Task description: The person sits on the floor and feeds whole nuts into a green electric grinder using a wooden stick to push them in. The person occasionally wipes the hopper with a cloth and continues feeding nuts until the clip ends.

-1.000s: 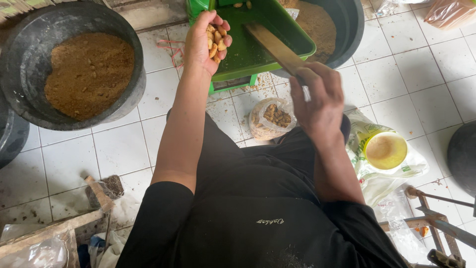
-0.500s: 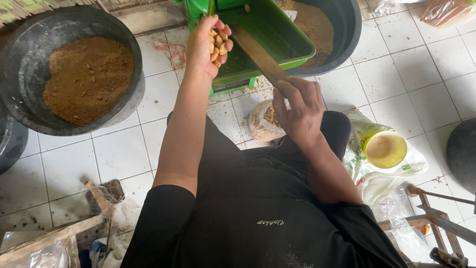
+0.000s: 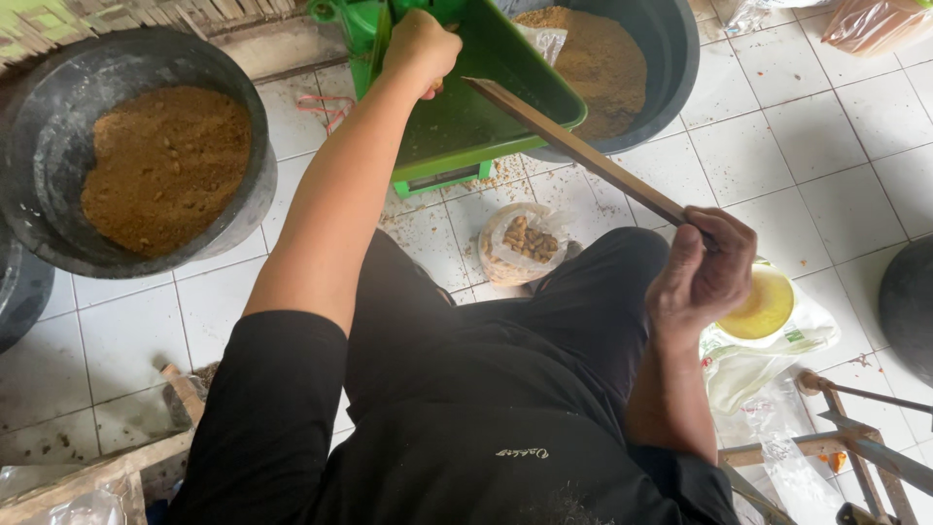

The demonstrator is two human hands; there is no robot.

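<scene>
My left hand (image 3: 420, 47) is curled into a fist, palm down, over the green hopper tray (image 3: 457, 126) of a small green machine; the nuts it carried are hidden inside the fist. Lower right, above my knee, my right hand (image 3: 705, 274) grips the near end of a long flat wooden stick (image 3: 583, 156). The stick slants up and left, and its far tip rests on the tray's rim close to my left hand. I sit on the tiled floor in black clothes.
A big dark basin (image 3: 58, 87) of brown ground meal (image 3: 165, 165) stands at the left. A second dark basin (image 3: 675, 58) of the same meal sits behind the tray. A plastic bag of nuts (image 3: 522, 243), a yellow-topped tub (image 3: 763, 306) and wooden slats (image 3: 855, 437) lie near me.
My left hand has turned palm down and closed over the tray, hiding the nuts. My right hand has drawn back and down with the stick, so more of its length shows.
</scene>
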